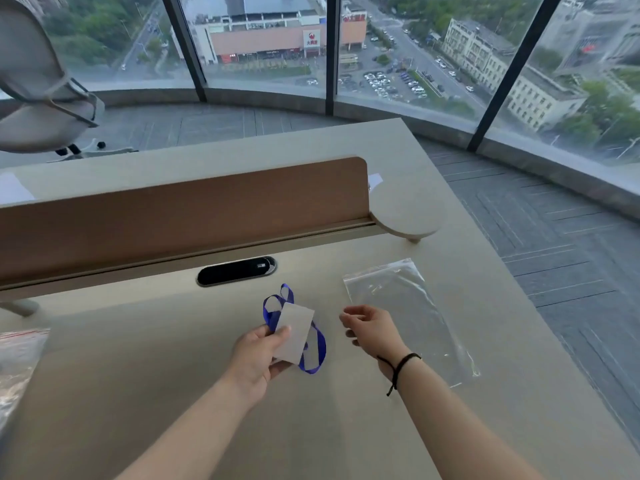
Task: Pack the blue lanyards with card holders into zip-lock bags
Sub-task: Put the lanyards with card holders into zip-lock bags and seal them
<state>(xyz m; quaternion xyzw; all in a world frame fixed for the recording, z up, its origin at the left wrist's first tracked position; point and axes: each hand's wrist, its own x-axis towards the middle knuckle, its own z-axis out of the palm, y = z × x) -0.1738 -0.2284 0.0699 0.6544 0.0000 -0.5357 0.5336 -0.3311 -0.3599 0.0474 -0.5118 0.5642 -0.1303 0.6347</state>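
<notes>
Setting: a person is standing at a pale desk (138, 393) beside tall windows, looking down at both bare hands.
Progress: the packing of this piece is only beginning. Nothing is lying inside the zip-lock bag (408, 317) yet, so inserting the lanyard and sealing the bag are both still to be done.
Lanyard: the blue lanyard (313, 344) is being held up just above the desk, its ribbon looping out above and below the white card holder (294, 332).
Left hand: the left hand (258, 358) is gripping the card holder, thumb pressing on its front face and fingers curling behind it.
Right hand: the right hand (369, 327) is hovering between the lanyard and the bag, fingers loosely curled and holding nothing; whether it is brushing the bag's near edge is unclear.
Bag: it is lying flat and empty on the desk to the right, zip end pointing away.
Left edge: more clear bags (17, 368), one with a red strip, are lying partly out of view.
</notes>
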